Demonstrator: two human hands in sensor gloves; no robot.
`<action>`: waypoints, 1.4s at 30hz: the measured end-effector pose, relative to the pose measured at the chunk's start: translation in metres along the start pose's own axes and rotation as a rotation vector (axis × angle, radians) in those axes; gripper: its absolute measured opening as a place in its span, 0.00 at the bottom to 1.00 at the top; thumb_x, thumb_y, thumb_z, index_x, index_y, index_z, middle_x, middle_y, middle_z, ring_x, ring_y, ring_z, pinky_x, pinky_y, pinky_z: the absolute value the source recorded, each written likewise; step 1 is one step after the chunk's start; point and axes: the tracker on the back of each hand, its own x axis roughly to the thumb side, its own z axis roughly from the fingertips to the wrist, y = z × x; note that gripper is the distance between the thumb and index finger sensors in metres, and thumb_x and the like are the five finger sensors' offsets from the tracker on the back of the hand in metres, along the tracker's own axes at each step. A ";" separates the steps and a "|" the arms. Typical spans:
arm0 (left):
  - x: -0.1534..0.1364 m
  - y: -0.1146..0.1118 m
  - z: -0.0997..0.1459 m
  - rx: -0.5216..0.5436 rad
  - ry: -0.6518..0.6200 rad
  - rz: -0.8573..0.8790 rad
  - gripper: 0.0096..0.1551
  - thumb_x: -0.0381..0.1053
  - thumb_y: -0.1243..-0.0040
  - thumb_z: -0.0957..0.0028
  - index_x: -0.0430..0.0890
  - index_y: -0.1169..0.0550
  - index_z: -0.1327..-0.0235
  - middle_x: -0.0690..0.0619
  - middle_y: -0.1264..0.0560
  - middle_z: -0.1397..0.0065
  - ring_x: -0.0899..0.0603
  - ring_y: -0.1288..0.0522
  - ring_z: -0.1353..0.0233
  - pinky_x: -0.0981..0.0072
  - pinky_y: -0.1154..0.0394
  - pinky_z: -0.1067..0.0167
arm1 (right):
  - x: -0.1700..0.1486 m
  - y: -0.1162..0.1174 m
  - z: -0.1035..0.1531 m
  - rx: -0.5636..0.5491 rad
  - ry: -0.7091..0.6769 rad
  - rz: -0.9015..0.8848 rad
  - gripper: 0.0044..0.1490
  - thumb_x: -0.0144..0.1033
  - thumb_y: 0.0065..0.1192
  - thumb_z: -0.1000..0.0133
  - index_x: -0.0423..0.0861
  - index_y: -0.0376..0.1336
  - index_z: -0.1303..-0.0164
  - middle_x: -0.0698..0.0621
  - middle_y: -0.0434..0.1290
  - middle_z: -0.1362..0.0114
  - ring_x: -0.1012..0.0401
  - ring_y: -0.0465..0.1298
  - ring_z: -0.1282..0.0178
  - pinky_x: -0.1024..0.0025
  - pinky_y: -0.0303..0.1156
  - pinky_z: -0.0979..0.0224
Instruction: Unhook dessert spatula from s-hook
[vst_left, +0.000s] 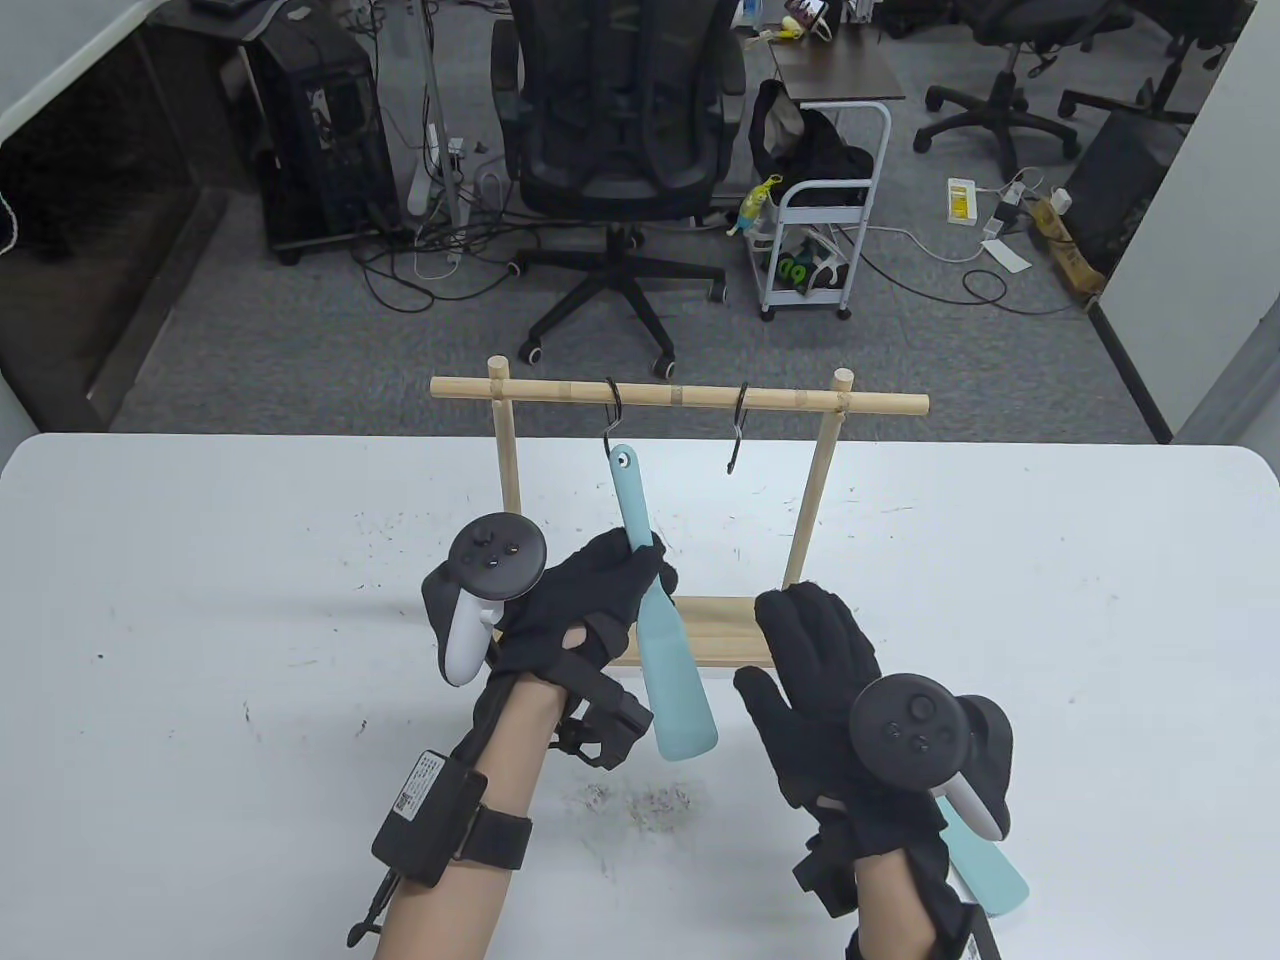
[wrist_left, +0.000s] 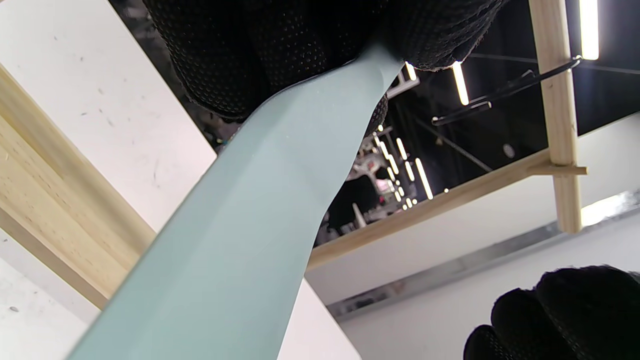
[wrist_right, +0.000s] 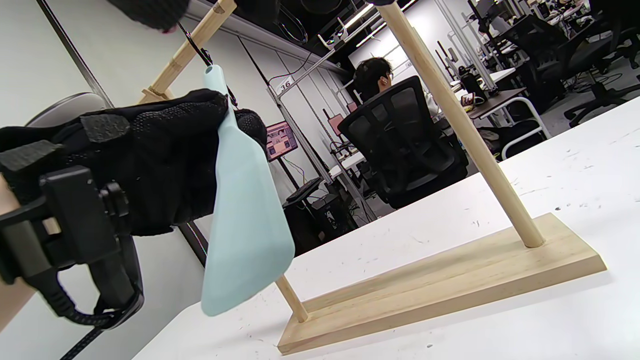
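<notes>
The left hand (vst_left: 585, 610) is wrapped around the handle of the dessert spatula (vst_left: 655, 640), fingers closed on it. The spatula is smooth, pale teal, with a narrow handle widening to a flat rounded blade; its eyelet hangs on the left black wire s-hook (vst_left: 612, 418), on the round wooden rail of the rack (vst_left: 680, 396). The right hand (vst_left: 815, 665) hovers flat near the rack's base, fingers extended together, holding nothing. A second teal spatula (vst_left: 985, 865) lies under it.

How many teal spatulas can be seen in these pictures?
2. One spatula hangs from the left S-hook on the wooden rack, gripped by the left hand. A second spatula lies on the table, mostly hidden under the right hand.
</notes>
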 end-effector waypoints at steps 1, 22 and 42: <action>0.001 0.000 0.001 -0.007 -0.004 0.000 0.33 0.62 0.42 0.42 0.48 0.24 0.27 0.54 0.14 0.38 0.50 0.11 0.41 0.55 0.19 0.37 | 0.000 0.000 0.000 0.000 0.000 0.000 0.45 0.59 0.57 0.45 0.52 0.56 0.18 0.43 0.53 0.13 0.38 0.54 0.16 0.37 0.52 0.21; 0.011 0.034 0.060 0.128 -0.092 -0.288 0.33 0.59 0.45 0.41 0.55 0.29 0.20 0.51 0.21 0.31 0.43 0.19 0.35 0.40 0.31 0.24 | -0.002 -0.002 0.003 -0.002 0.004 -0.007 0.45 0.59 0.57 0.46 0.53 0.56 0.18 0.43 0.53 0.13 0.38 0.54 0.16 0.36 0.52 0.21; -0.084 0.047 0.099 0.345 0.185 -1.098 0.37 0.59 0.49 0.41 0.53 0.36 0.16 0.55 0.19 0.35 0.48 0.17 0.41 0.43 0.28 0.26 | -0.001 0.000 0.003 0.014 -0.008 -0.015 0.44 0.59 0.57 0.45 0.53 0.56 0.18 0.43 0.53 0.13 0.38 0.54 0.16 0.36 0.53 0.21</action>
